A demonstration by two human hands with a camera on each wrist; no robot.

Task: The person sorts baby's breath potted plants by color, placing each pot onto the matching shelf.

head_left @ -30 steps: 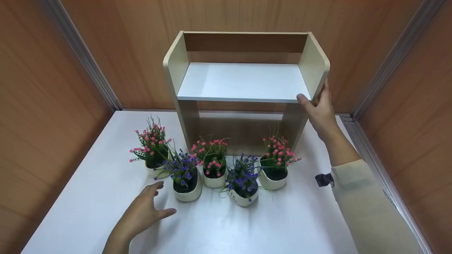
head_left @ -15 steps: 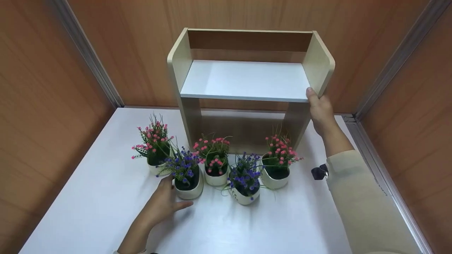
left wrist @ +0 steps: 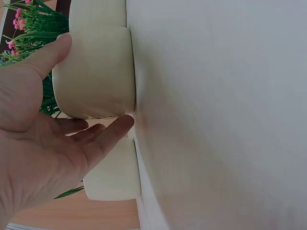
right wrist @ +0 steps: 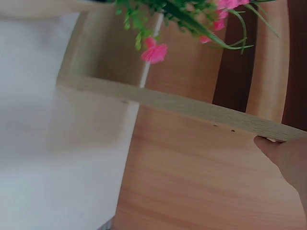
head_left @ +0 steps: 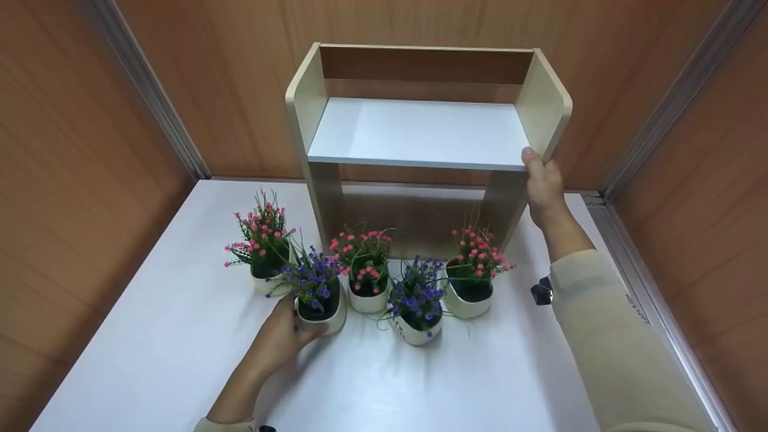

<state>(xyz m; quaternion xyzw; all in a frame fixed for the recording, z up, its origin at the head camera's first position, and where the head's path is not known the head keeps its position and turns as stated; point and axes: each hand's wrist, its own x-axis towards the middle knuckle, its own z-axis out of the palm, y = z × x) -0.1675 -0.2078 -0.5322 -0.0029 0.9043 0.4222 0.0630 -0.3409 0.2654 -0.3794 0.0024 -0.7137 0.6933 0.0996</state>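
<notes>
My left hand (head_left: 277, 345) is round a white potted plant with purple flowers (head_left: 327, 315), thumb on the near side and fingers on its left. In the left wrist view, the thumb overlaps the upper wall of the white pot (left wrist: 93, 76), with the fingertips along its opposite side. The pot's base sits at the tabletop. Farther back, a two-tier shelf (head_left: 414, 135) stands upright, pale-sided with a white board. My right hand (head_left: 546, 191) grips its right side panel, thumb at the front edge by the white board and the other fingers hidden behind. The right wrist view shows the panel (right wrist: 184, 108) edge-on.
A pink-flowered pot (head_left: 264, 282) stands behind the held one. To its right are another pink pot (head_left: 367, 303), a purple pot (head_left: 415, 334) and a third pink pot (head_left: 468, 306), all before the shelf. Wooden walls surround the white table (head_left: 150, 336).
My left hand has moved right and forward to the purple-flowered pot, and its thumb has closed in on the near side. The right hand has shifted its grip slightly on the shelf's side panel.
</notes>
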